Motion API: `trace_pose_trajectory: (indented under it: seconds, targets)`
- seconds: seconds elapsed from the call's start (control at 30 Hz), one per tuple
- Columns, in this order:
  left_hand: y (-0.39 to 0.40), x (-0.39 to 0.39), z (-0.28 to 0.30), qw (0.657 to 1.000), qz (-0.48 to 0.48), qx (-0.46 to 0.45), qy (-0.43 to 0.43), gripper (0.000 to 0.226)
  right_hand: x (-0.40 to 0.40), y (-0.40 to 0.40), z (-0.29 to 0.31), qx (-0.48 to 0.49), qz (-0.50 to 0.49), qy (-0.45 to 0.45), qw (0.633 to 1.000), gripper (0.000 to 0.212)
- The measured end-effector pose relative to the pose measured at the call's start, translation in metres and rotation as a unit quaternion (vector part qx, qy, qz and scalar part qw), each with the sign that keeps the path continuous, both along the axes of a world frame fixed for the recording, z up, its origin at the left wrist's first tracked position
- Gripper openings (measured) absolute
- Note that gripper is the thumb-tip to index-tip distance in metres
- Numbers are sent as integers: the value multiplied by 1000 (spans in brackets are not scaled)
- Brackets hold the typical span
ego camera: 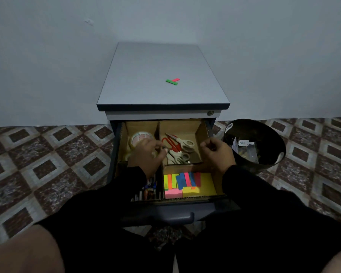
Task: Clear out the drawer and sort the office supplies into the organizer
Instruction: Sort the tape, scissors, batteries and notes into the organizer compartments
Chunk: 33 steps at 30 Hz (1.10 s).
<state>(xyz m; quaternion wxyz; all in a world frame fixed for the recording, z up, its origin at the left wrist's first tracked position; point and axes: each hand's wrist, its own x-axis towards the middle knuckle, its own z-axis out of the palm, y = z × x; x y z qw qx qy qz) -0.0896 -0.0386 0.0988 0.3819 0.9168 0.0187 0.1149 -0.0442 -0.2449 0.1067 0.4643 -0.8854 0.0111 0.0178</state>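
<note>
The drawer [173,215] is pulled out, with a cardboard organizer [202,133] inside. A tape roll [141,137] lies in the back left section. Red-handled scissors [170,143] and beige scissors [185,143] lie in the back right one. Coloured sticky notes [187,183] fill the front right section, and pens [150,191] stand in the front left. My left hand [147,156] hovers over the tape section, its fingertips at the divider by the scissors. Whether it pinches anything is unclear. My right hand [217,152] is curled beside the organizer's right wall, with nothing visible in it.
A green and a pink sticky flag [172,81] lie on the grey cabinet top [161,62]. A black waste bin [264,134] with packaging inside stands on the tiled floor right of the cabinet. The wall is close behind.
</note>
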Motion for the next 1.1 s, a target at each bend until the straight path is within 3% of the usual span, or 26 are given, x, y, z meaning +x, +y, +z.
trace_pose_trajectory:
  seconds: [0.13,0.43,0.8,1.1]
  targets:
    - [14,30,29,998,26,-16,-52,34,32,-1,27,6,14,-60,998,10]
    - [34,112,70,991,58,104,-68,29,114,26,82,-3,47,-158,986,9]
    - [39,216,89,969,39,240,-48,31,217,66,87,-166,149,-141,965,28]
    - [28,249,76,961,5,276,-15,29,249,80,71,-203,154,-148,956,29]
